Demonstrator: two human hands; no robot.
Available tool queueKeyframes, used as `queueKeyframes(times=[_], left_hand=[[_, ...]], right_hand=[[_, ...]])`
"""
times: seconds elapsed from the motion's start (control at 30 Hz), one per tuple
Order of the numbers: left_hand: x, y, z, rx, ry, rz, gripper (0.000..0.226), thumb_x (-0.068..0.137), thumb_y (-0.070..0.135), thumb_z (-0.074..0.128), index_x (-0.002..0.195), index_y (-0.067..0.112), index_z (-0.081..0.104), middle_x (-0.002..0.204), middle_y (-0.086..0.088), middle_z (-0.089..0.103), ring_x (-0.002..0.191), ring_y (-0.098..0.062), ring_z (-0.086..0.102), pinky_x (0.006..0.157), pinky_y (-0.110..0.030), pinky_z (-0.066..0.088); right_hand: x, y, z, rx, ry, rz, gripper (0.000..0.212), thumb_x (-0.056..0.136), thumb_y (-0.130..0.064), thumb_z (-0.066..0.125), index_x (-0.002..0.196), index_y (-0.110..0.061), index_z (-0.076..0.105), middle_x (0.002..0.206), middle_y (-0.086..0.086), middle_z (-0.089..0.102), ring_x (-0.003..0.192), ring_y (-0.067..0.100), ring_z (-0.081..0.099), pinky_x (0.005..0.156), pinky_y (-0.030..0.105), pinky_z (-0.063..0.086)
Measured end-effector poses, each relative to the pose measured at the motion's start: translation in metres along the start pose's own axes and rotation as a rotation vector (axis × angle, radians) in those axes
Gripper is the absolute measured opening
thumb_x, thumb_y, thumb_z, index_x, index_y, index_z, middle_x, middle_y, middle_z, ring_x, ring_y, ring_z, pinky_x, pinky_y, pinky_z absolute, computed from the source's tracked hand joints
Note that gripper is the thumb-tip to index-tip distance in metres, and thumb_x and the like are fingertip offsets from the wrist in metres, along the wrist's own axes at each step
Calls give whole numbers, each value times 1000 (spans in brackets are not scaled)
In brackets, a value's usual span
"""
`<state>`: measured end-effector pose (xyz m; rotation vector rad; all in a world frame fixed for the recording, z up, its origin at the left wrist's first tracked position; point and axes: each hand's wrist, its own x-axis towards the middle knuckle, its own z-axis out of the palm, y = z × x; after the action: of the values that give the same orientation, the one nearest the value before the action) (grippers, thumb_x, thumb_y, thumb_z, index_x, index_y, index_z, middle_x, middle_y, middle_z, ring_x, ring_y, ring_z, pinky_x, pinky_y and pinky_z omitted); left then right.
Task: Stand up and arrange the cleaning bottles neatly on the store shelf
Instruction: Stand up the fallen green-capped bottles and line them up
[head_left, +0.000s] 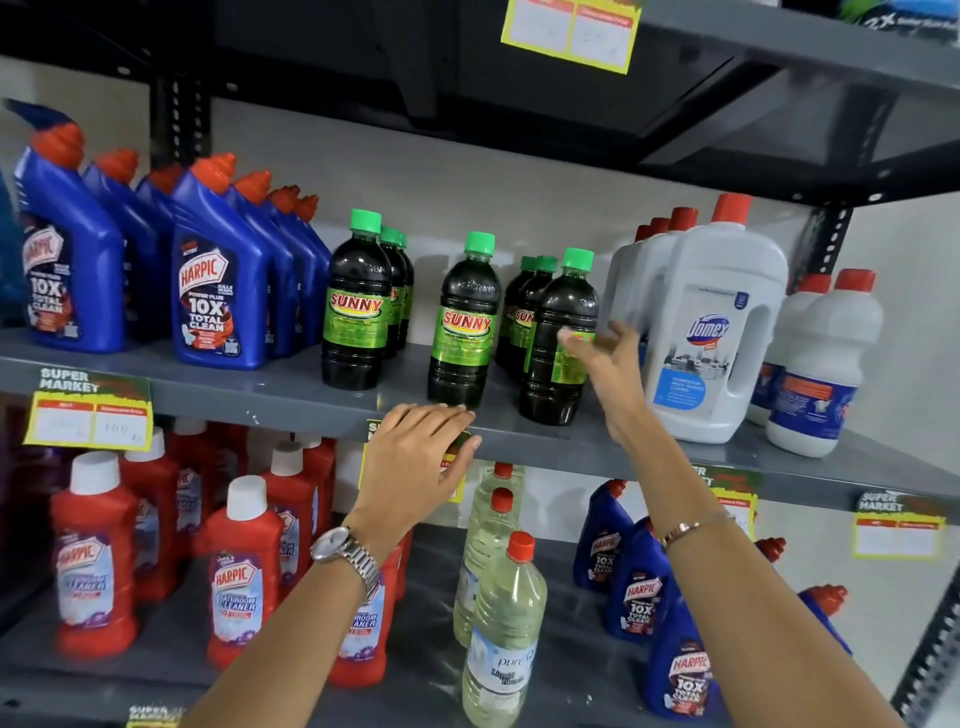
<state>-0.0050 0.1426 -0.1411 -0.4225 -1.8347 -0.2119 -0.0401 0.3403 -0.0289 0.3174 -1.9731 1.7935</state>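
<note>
Right now I see the right hand (605, 358) reaching up to the dark plastic bottle with the green cap at the front of the right group (558, 343) on the grey metal middle shelf (291, 389). The fingers are spread and loose, and the fingertips touch the bottle's side near its green label; the hand does not wrap around it yet. The left hand (415, 457) lies flat and open on the front edge of the shelf, just below the lone dark bottle with the green cap in the middle (464, 322), holding nothing. All the dark bottles stand upright, long axis up and down, caps pointing to the shelf above. The right front bottle lies ahead of and above the right hand and a little to its left, so that hand is the nearer one. The middle bottle is nearer the left hand. I think the middle bottle stands alone, apart from the left group of dark bottles (358, 306), and needs to join a row. The big white plastic jug with the red cap (719, 332) stands just beside the right hand, so I would move with care.
</note>
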Motion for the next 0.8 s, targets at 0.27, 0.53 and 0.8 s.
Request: queueKeyframes(times=[0.27, 0.53, 0.8], left_hand=[[-5, 1, 0, -10, -1, -13, 29, 88, 35, 54, 101, 16, 71, 101, 4, 72, 93, -13, 66, 89, -29, 43], [-4, -1, 1, -15, 3, -2, 29, 88, 35, 54, 102, 17, 71, 101, 4, 72, 93, -13, 65, 88, -28, 42], [-3, 0, 1, -18, 3, -9, 29, 88, 35, 53, 102, 17, 71, 102, 4, 72, 93, -12, 65, 89, -27, 39]], right_hand=[[28, -40, -2, -20, -164, -14, 44, 88, -13, 52, 131, -13, 44, 106, 2, 57, 99, 16, 53, 68, 23, 42], [32, -37, -6, -347, 52, -120, 71, 64, -40, 81, 117, -11, 44, 103, -2, 48, 93, 13, 49, 80, 26, 40], [32, -45, -11, -148, -150, -1, 46, 78, -24, 60, 120, -10, 48, 111, 9, 58, 106, 23, 57, 74, 31, 46]])
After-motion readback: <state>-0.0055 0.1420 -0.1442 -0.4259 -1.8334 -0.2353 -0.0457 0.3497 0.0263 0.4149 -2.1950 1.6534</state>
